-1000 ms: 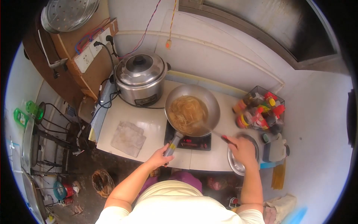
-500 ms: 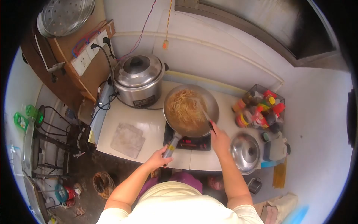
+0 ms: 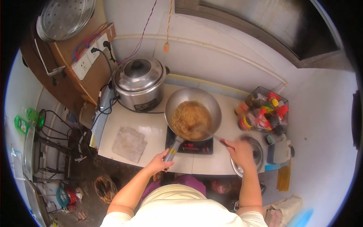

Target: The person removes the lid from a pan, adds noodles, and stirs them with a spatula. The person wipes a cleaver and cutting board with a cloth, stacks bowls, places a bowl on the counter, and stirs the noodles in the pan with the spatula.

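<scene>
A steel wok (image 3: pixel 211 102) with brown noodles (image 3: pixel 191 117) in liquid sits over a black induction cooker (image 3: pixel 200 146). My left hand (image 3: pixel 160 162) is closed around the wok's grey handle (image 3: pixel 174 148). To the right of the wok, my right hand (image 3: pixel 240 151) grips the dark and red handle of a spatula (image 3: pixel 217 138), whose head is blurred at the lower right part of the noodles. A steel lid (image 3: pixel 257 153) lies on the table, partly covered by my right hand and forearm.
A large steel cooker (image 3: pixel 139 85) stands at the back left, with a folded cloth (image 3: pixel 129 144) in front of it. On the right are a wire basket of bottles (image 3: pixel 262 111) and a whitish jug (image 3: pixel 279 151). Cables run to wall sockets (image 3: pixel 86 62).
Over the last second my right hand moved left towards the wok, then back right over the lid. The spatula swept through the noodles, which have shifted. My left hand keeps its hold.
</scene>
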The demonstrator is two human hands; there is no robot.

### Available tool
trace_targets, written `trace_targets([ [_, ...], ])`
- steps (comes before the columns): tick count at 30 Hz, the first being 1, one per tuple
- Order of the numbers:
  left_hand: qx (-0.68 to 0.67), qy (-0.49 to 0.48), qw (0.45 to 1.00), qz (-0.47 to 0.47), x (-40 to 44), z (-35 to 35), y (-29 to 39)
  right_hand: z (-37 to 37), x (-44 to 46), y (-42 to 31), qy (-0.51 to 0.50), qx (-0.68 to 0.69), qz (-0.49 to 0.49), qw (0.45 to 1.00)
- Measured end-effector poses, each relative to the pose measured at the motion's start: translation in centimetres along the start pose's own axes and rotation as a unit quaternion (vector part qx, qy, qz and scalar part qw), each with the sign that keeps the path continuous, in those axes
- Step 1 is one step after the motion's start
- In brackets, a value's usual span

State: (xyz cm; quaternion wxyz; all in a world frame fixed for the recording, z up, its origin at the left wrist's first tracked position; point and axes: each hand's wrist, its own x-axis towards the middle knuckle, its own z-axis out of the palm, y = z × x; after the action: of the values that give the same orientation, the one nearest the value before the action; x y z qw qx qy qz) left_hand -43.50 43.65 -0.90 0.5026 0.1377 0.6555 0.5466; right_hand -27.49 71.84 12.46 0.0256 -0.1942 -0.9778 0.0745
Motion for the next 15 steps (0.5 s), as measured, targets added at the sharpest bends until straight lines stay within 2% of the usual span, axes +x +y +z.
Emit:
trace_targets([
  [1, 0.001, -0.002, 1.0, 0.003, 0.0, 0.0, -0.1, 0.0, -0.1, 0.0, -0.011, -0.003, 0.002, 1.0],
  [4, 0.011, 0.006, 1.0, -0.003, 0.0, 0.0, -0.1, 3.1, 0.3, 0.0, 0.04, 0.032, 0.043, 0.998],
  [7, 0.002, 0.0, 1.0, 0.007, 0.3, -0.3, -0.7, 4.0, 0.1, -0.9, 0.065, -0.002, 0.083, 0.994],
  [10, 0.012, -0.008, 0.999, 0.029, 0.6, -0.5, -1.2, 4.0, -0.3, -1.2, 0.04, -0.018, 0.074, 0.996],
  [15, -0.004, -0.003, 1.0, -0.001, 0.1, 0.2, -0.4, 5.6, 0.6, -2.4, 0.069, 0.062, 0.055, 0.994],
])
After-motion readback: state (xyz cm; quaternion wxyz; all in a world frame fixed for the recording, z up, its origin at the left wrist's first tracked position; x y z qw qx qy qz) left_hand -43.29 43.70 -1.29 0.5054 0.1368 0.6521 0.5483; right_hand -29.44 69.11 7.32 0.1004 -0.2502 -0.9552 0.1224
